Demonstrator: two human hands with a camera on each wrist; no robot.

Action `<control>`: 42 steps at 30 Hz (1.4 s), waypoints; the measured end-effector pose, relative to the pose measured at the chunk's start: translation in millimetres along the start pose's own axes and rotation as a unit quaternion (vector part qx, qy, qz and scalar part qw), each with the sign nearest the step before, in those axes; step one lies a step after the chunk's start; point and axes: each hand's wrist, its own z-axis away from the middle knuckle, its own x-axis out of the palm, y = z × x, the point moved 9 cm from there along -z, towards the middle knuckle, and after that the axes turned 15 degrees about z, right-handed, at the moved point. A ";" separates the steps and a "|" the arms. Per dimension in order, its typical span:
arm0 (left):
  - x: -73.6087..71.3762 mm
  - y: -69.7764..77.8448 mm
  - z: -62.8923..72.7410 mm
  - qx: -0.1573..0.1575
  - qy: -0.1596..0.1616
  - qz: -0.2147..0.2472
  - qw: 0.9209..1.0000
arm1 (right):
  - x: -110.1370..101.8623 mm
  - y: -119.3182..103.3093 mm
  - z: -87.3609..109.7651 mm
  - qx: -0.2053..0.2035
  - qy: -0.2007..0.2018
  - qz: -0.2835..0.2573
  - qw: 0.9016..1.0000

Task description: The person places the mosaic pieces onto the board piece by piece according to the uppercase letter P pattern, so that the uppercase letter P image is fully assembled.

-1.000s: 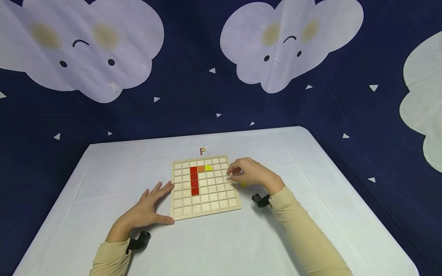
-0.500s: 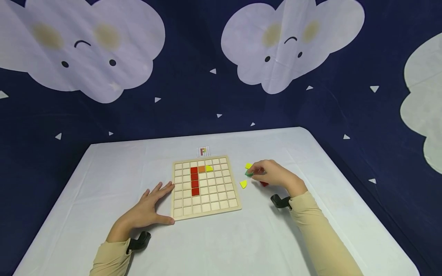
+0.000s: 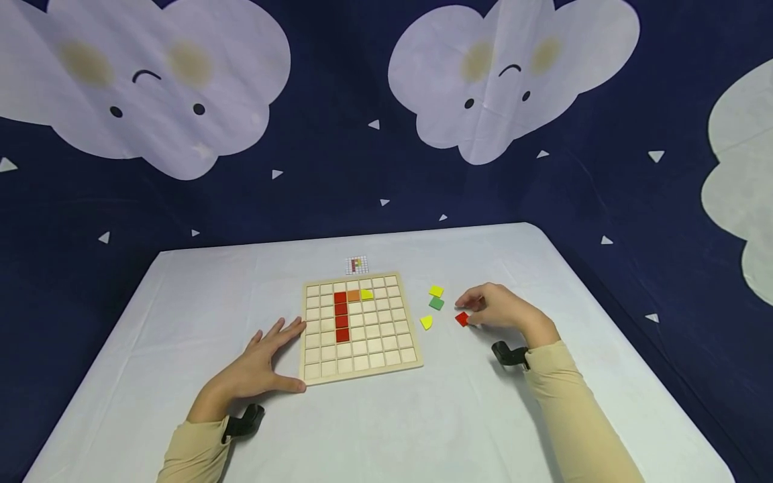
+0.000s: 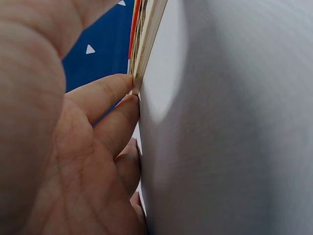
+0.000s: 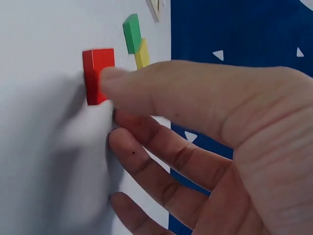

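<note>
Part-done, I'd say: on the pale wooden gridded board (image 3: pixel 372 330), four square red tiles (image 3: pixel 341 320) run in a column, w/ a square orange tile (image 3: pixel 353 296) and a round-cornered yellow tile (image 3: pixel 366 294) in line beside the top one. Loose on the white-clothed worktop (image 3: pixel 386 429), R of the bd: a four-sided yellow tile (image 3: pixel 436 291), a green tile (image 3: pixel 436 303), a curved-edge yellow tile (image 3: pixel 427 323), a single red tile (image 3: pixel 461 318). So 4 pcs max left. L hand (image 3: pixel 260 365), fingers spread, touches the bd's L edge. R hand (image 3: pixel 498 308): thumb on that single red, other fingers apart from it, no pinch yet. Small patterned card (image 3: pixel 357 265) past the bd, prob. the guide; details too tiny.
</note>
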 end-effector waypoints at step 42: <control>-0.8 -0.1 0.5 0.003 0.002 -0.006 1.000 | 13.9 19.3 -1.5 0.028 0.015 -0.048 0.998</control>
